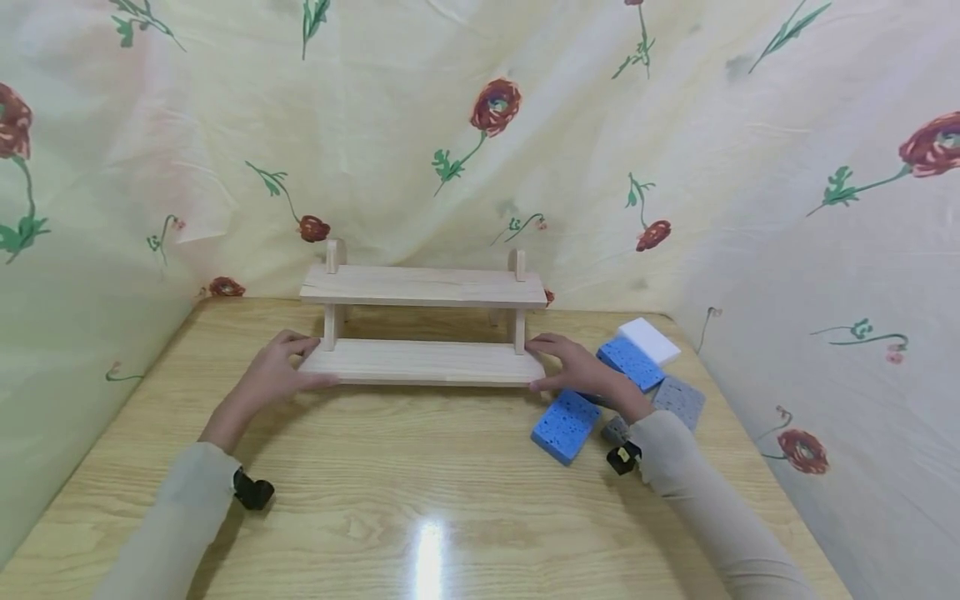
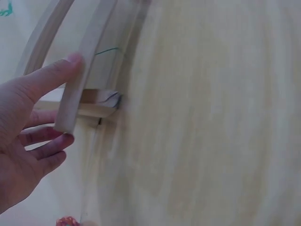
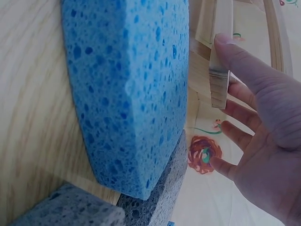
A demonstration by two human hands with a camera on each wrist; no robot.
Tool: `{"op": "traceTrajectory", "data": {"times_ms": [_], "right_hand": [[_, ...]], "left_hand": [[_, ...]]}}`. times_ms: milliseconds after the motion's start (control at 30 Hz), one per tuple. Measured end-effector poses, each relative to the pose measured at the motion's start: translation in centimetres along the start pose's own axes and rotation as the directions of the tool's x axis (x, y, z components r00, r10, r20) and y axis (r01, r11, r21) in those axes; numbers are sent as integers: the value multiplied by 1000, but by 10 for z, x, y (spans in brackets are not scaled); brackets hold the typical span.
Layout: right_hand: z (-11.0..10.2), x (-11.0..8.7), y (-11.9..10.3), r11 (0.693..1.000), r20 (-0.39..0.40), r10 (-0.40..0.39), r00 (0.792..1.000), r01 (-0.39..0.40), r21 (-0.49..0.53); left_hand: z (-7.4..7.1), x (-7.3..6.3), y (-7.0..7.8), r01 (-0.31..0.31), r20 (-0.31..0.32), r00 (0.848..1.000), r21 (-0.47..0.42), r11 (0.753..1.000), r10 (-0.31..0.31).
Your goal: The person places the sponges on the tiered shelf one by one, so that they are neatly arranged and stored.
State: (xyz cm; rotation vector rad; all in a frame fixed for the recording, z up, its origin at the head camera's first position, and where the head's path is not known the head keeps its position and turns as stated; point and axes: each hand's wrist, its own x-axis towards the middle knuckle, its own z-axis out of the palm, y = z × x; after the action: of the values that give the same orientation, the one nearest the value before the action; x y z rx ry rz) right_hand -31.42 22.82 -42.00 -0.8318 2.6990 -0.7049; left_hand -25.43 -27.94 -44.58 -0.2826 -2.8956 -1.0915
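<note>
Pale sleeves [image 1: 168, 517] reach forward over the wood-grain bench [image 1: 360, 500], each with a small black device [image 1: 253, 492] at the wrist. Ahead of them, toward the bench's far side, a two-tier wooden shelf [image 1: 427, 362] spans the gap between the hands; whether it touches the bench cannot be told. The left hand [image 1: 281, 367] has its grip pinched round the left end of the lower board, thumb at the front edge. The right hand [image 1: 573, 367] grips the right end likewise. Just in front of the right hand lies a blue sponge [image 1: 566, 427]; a second blue sponge [image 1: 632, 363], a white block [image 1: 649, 341] and a grey sponge [image 1: 679, 403] lie farther right. Flowered cloth [image 1: 390, 125] hangs behind.
</note>
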Motion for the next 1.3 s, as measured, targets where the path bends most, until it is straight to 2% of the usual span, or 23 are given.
{"op": "traceTrajectory", "data": {"times_ms": [200,300,600,833,967,1300], "right_hand": [[1,-1,-1,999,20,50,999,-50,15],[0,-1,-2,999,28,47,998,-47,1],[-7,-4,-3,985,33,-10,999,15,-172],[-18,-25,-16,957,62,-57,996,72,-280],[-21,-38,-18,937,86,-76,993,101,-333],[-23,-63,-14,915,84,-140,987,161,-370]], "left_hand": [[-6,7,1,-5,44,999,36,999,4],[-6,11,0,-14,60,998,51,999,11],[-6,16,6,8,107,994,84,996,-17],[-10,18,11,10,140,990,122,992,-28],[-12,18,9,11,154,988,131,991,-31],[-12,17,6,22,149,988,131,991,-42]]}}
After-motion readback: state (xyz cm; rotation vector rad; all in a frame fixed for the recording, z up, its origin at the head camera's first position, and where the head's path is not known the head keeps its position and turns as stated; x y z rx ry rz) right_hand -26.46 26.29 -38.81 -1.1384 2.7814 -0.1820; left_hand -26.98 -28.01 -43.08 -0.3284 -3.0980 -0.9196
